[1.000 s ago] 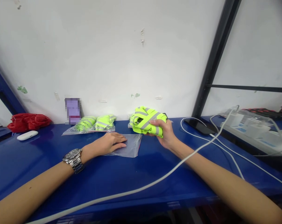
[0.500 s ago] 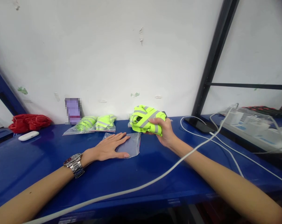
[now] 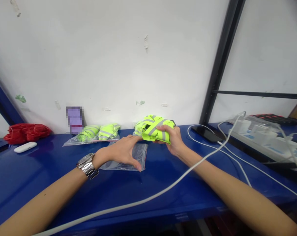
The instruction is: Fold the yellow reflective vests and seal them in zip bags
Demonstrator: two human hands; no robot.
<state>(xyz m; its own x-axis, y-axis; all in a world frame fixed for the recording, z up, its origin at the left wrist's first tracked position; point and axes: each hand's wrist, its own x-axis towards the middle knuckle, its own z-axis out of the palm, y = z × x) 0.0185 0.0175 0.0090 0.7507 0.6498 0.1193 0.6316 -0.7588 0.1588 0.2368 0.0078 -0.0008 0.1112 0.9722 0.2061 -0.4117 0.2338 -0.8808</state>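
My right hand [image 3: 174,141] grips a folded neon-yellow vest with grey reflective stripes [image 3: 155,128], held just above the blue tabletop [image 3: 40,177]. My left hand [image 3: 122,151], with a metal watch on the wrist, hovers over an empty clear zip bag [image 3: 136,155] lying flat on the table. Its fingers are spread, the fingertips reaching toward the vest and the thumb pointing down at the bag's near edge. It holds nothing.
Two bagged yellow vests [image 3: 96,133] lie against the wall at the back. A red bag [image 3: 25,131] and a white case [image 3: 25,147] sit far left. A white cable [image 3: 163,190] crosses the table; a phone [image 3: 206,133], a power strip and chargers [image 3: 261,136] lie right of a black post [image 3: 219,62].
My left hand has lifted off the clear bag and moved right toward the vest. The right hand has brought the vest slightly lower and nearer the bag.
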